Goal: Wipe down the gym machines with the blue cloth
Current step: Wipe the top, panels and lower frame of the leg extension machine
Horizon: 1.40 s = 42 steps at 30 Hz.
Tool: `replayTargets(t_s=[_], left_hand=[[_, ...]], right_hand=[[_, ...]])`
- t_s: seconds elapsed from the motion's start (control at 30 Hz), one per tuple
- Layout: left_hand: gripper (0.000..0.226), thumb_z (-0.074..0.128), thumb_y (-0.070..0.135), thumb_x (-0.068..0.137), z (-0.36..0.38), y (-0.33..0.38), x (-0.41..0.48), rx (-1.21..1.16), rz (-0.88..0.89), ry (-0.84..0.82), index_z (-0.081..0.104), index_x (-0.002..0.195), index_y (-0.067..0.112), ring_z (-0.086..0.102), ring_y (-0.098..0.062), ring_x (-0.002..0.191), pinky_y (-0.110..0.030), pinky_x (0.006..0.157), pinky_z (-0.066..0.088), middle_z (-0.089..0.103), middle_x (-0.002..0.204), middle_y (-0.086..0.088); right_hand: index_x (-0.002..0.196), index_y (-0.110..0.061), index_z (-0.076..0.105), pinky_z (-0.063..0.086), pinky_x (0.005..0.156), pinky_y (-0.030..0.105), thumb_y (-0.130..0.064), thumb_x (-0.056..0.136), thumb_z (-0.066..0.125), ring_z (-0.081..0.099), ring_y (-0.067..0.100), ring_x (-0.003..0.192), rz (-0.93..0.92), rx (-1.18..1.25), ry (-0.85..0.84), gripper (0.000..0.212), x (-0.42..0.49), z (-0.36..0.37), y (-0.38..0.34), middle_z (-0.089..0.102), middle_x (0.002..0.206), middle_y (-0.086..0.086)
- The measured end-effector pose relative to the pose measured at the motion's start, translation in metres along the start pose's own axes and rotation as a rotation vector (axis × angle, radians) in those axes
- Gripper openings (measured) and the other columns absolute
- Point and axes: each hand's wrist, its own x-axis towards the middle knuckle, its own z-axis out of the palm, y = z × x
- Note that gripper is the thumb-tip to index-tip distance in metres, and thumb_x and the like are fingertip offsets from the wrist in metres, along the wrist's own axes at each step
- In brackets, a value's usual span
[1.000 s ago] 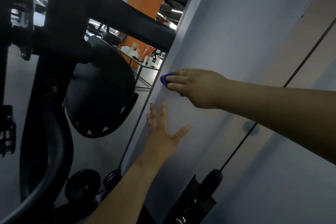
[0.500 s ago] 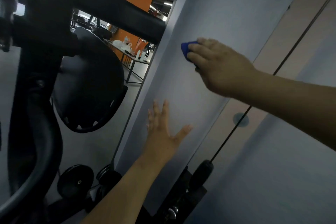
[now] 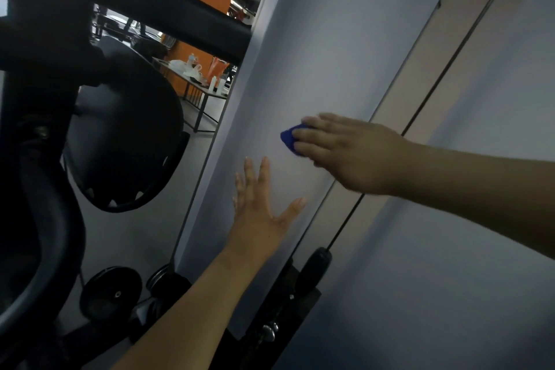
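My hands both lie on the grey panel (image 3: 315, 54) of the machine: the left hand (image 3: 258, 213) low on it, the right hand (image 3: 345, 150) just above, on top of the blue cloth (image 3: 289, 138).

Step in hand, as I judge it: wiping the panel's face. To do it well, I should press the cloth flat under the full length of my fingers. I should sweep in overlapping passes from the panel's left edge to its right edge, beside the cable (image 3: 444, 75). The bracing hand should take my weight so that the wiping hand glides freely. Opening out the bunched cloth would probably cover more of the panel per pass.

Left hand: fingers straight and spread wide, palm against the panel, holding nothing.

Right hand: fingers nearly straight and close together, pressing the cloth to the panel. The cloth shows as a small blue bunch past the fingertips, towards the panel's left edge. The thumb is hidden, so I cannot tell whether it pinches the cloth.
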Motion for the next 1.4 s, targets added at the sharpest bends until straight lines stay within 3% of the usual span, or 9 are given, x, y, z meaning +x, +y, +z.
replayTargets(t_s=[0.13,0.3,0.47,0.63,0.8,0.97,1.13,1.3,1.4], left_hand=[[0.109,0.06,0.084,0.092,0.001,0.002,-0.005,-0.024,-0.01,-0.019,-0.017,0.165,0.06,-0.027,-0.014,0.164,-0.066,0.134,0.005,-0.031,0.175,0.024],[0.11,0.06,0.085,0.092,0.001,0.0,-0.012,-0.001,0.013,-0.043,-0.016,0.166,0.058,-0.024,-0.016,0.165,-0.062,0.135,0.009,-0.028,0.176,0.021],[0.106,0.059,0.082,0.094,0.001,-0.012,-0.022,0.0,-0.006,-0.062,-0.015,0.165,0.06,-0.023,-0.017,0.166,-0.058,0.134,0.006,-0.028,0.177,0.02],[0.102,0.057,0.079,0.097,0.002,-0.012,-0.031,0.004,-0.038,-0.092,-0.017,0.164,0.061,-0.023,-0.018,0.166,-0.05,0.13,0.007,-0.029,0.177,0.02],[0.105,0.061,0.075,0.097,0.003,-0.018,-0.038,-0.009,-0.03,-0.094,-0.017,0.165,0.059,-0.023,-0.019,0.166,-0.041,0.121,0.003,-0.029,0.176,0.019],[0.106,0.063,0.074,0.096,-0.002,-0.03,-0.038,-0.018,-0.061,-0.087,-0.014,0.167,0.056,-0.021,-0.021,0.167,-0.054,0.131,0.011,-0.026,0.177,0.019],[0.106,0.064,0.075,0.096,-0.006,-0.046,-0.042,-0.015,-0.067,-0.106,-0.015,0.166,0.058,-0.021,-0.019,0.166,-0.059,0.132,0.014,-0.03,0.176,0.021],[0.108,0.058,0.083,0.093,-0.004,-0.066,-0.04,0.002,-0.094,-0.098,-0.016,0.166,0.056,-0.025,-0.018,0.165,-0.063,0.135,0.011,-0.033,0.174,0.023],[0.105,0.058,0.083,0.094,-0.003,-0.073,-0.043,0.023,-0.075,-0.104,-0.018,0.163,0.061,-0.025,-0.018,0.165,-0.063,0.135,0.012,-0.034,0.174,0.023]], right_hand=[[0.146,0.003,0.057,0.032,0.125,0.062,-0.011,0.105,0.06,0.046,0.052,0.146,0.343,-0.06,0.119,0.043,0.009,-0.014,0.03,0.054,0.154,0.026],[0.15,-0.001,0.06,0.038,0.125,0.061,-0.014,0.107,0.059,0.049,0.047,0.148,0.024,0.018,-0.042,0.045,-0.009,0.008,-0.029,0.056,0.156,0.022],[0.144,0.0,0.059,0.034,0.126,0.061,-0.01,0.103,0.063,0.047,0.049,0.146,0.357,-0.042,0.101,0.042,0.0,-0.007,0.006,0.056,0.154,0.023],[0.144,0.0,0.063,0.039,0.124,0.061,-0.009,0.101,0.066,0.052,0.048,0.143,0.056,0.02,-0.036,0.044,-0.005,0.012,-0.039,0.06,0.151,0.022],[0.144,0.0,0.059,0.033,0.125,0.063,-0.01,0.102,0.062,0.047,0.049,0.145,0.35,-0.047,0.058,0.043,0.007,0.002,-0.015,0.055,0.154,0.024],[0.146,-0.002,0.061,0.036,0.124,0.06,-0.023,0.107,0.051,0.05,0.047,0.145,0.055,-0.016,-0.075,0.046,0.007,0.028,-0.064,0.058,0.153,0.021],[0.144,-0.002,0.059,0.03,0.127,0.061,-0.023,0.107,0.06,0.044,0.049,0.148,0.382,-0.049,0.039,0.043,0.023,0.024,-0.041,0.054,0.156,0.022],[0.148,-0.006,0.062,0.031,0.127,0.058,-0.041,0.113,0.045,0.046,0.044,0.149,0.116,-0.02,-0.087,0.052,0.02,0.051,-0.091,0.058,0.155,0.016],[0.149,-0.007,0.06,0.028,0.129,0.057,-0.031,0.112,0.052,0.043,0.044,0.151,0.256,-0.004,0.002,0.045,0.031,0.05,-0.07,0.052,0.16,0.019]])
